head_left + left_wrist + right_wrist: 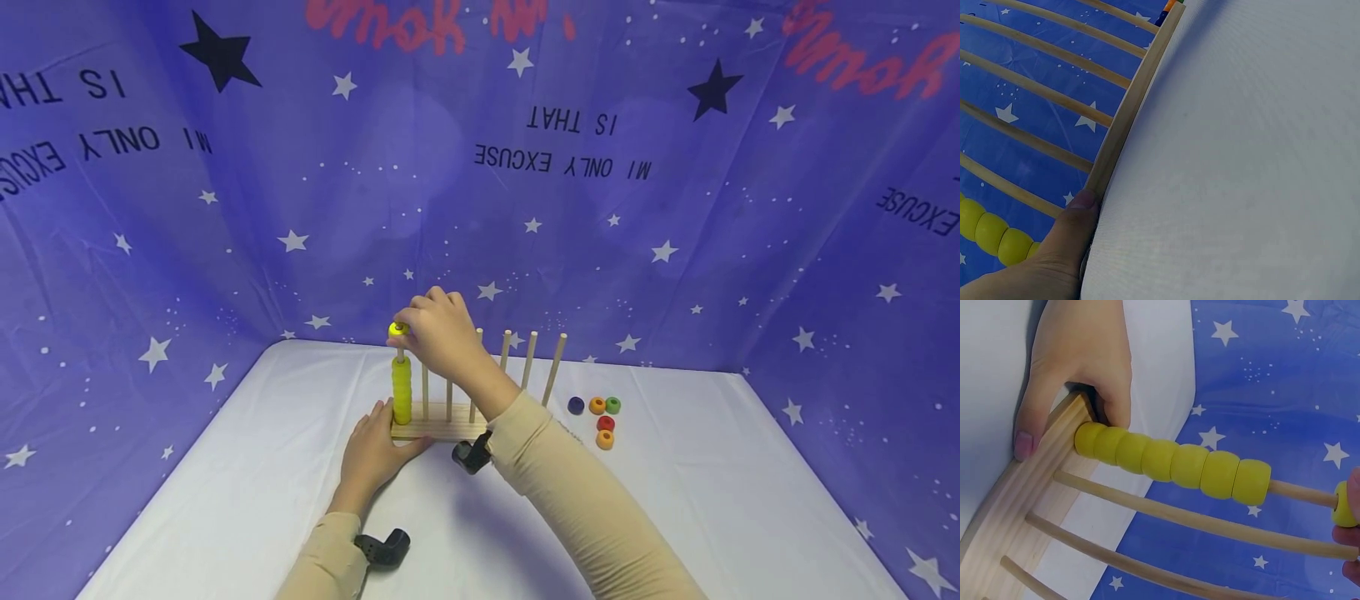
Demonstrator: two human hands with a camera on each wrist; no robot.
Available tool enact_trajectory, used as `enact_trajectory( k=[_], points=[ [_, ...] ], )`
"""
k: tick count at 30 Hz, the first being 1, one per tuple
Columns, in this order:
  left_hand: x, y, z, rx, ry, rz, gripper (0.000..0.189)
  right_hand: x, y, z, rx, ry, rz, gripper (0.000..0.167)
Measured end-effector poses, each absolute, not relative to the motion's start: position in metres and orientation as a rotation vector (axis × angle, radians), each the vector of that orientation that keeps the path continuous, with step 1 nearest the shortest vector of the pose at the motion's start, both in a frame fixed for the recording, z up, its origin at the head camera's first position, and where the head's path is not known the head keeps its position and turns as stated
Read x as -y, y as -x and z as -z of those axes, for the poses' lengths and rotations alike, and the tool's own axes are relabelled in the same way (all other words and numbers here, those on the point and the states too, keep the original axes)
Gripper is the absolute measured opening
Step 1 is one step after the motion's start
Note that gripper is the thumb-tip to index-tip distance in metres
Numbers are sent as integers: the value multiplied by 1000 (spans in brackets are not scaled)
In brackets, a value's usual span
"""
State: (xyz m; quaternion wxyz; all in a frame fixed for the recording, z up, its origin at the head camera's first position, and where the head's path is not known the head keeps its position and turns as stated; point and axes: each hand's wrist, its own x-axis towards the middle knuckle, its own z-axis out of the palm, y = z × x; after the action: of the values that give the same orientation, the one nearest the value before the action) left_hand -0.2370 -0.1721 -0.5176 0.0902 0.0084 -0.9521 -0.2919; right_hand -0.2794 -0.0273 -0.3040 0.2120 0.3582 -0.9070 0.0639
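Observation:
A wooden peg rack (442, 432) stands on the table, with several upright pegs in its base. Yellow beads (402, 390) are stacked on its leftmost peg. Thumb and fingers of my left hand (375, 454) grip the left end of the base, the thumb along its front edge. At the top of that same peg, my right hand (442, 333) pinches one more yellow bead (1344, 509). In the right wrist view the peg's end reaches this bead, and a stretch of bare peg separates it from the stack. The right forearm hides part of the rack in the head view.
Right of the rack lie loose beads: dark blue (576, 406), green (612, 405), red (606, 423) and two orange ones (605, 439). A white cloth (690, 500) covers the table, and a purple star-printed curtain (420, 208) surrounds its back and sides.

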Motion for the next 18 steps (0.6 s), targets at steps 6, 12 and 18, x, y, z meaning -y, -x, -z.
enact_trajectory(
  k=[6, 12, 18],
  points=[
    [172, 237, 517, 2834, -25, 864, 110, 26, 282, 305, 2526, -988, -197, 37],
    [172, 237, 517, 2840, -28, 862, 111, 25, 284, 310, 2532, -995, -207, 38],
    [172, 237, 516, 2837, -26, 862, 112, 25, 285, 312, 2529, -998, -211, 38]
  ],
)
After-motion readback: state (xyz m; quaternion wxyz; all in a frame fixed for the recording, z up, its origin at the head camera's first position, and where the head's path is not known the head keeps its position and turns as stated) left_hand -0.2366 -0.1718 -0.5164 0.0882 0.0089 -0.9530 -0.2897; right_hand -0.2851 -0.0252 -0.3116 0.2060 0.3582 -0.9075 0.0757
